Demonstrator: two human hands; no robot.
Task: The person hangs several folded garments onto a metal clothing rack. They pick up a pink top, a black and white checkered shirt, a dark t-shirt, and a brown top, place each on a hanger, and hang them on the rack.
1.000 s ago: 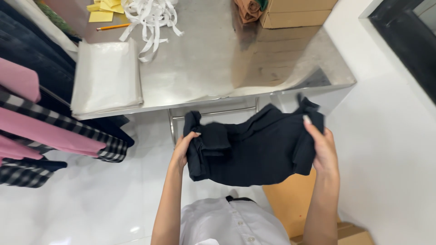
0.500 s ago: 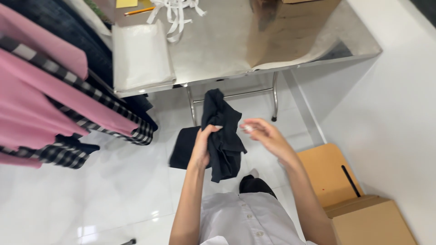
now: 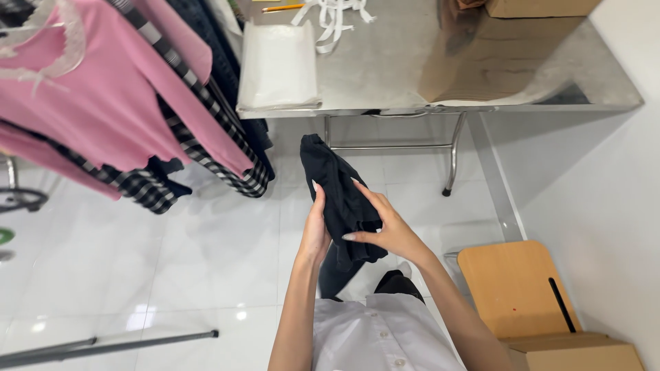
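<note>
Hands at waist height, clear of steel bench (image 3: 481,75): left hand (image 3: 315,230) gripping bunched black garment (image 3: 337,192) from behind, right hand (image 3: 385,230) pinching front fold, keeping cloth off floor.

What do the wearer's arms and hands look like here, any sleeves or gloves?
Both forearms are bare, with no sleeves reaching them. Left hand and right hand are ungloved, with longish pale nails; no rings, watch or bracelets visible. The torso wears a light buttoned shirt.
</note>
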